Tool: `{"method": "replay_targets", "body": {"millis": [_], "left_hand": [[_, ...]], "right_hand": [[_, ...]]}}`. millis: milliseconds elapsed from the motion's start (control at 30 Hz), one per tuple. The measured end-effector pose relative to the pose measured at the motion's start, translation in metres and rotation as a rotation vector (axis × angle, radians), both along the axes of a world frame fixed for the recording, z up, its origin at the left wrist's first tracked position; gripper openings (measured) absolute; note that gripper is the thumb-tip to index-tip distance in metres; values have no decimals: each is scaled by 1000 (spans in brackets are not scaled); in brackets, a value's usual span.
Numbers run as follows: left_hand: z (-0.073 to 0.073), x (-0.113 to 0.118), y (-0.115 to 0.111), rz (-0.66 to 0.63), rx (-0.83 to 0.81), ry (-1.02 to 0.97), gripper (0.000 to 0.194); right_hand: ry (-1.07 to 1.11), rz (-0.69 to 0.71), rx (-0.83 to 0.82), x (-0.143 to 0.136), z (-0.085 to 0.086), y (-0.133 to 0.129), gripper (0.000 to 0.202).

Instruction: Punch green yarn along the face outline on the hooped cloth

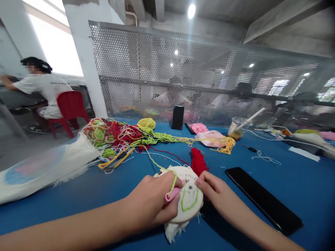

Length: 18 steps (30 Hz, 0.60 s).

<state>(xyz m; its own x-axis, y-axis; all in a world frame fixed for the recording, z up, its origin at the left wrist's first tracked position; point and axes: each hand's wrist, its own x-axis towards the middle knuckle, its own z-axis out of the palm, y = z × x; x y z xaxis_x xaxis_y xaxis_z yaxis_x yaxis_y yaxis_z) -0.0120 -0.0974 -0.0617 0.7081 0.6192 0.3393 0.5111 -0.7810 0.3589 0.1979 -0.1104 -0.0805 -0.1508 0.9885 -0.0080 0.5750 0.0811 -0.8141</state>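
Across a blue table (99, 198) backed by a perforated metal screen (162, 69), the hooped white cloth (190, 197) sits between both hands. The left hand (162, 195), knuckles up, grasps a pink tool (171, 195) threaded with green yarn (173, 183); the right hand (214, 188) pinches the hoop's edge, fingers bent. Lettering (59, 83) on a seated person's shirt (52, 92) is too blurred to read.
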Motion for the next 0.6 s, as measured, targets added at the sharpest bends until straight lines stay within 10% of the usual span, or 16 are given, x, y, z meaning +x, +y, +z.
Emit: {"method": "replay_targets", "body": {"millis": [333, 600], "left_hand": [[-8, -5, -3, 1, -89, -46, 15], [1, -6, -4, 45, -151, -158, 2]], "right_hand": [[-352, 283, 315, -5, 27, 53, 27], [-401, 585, 31, -26, 15, 93, 40]]}}
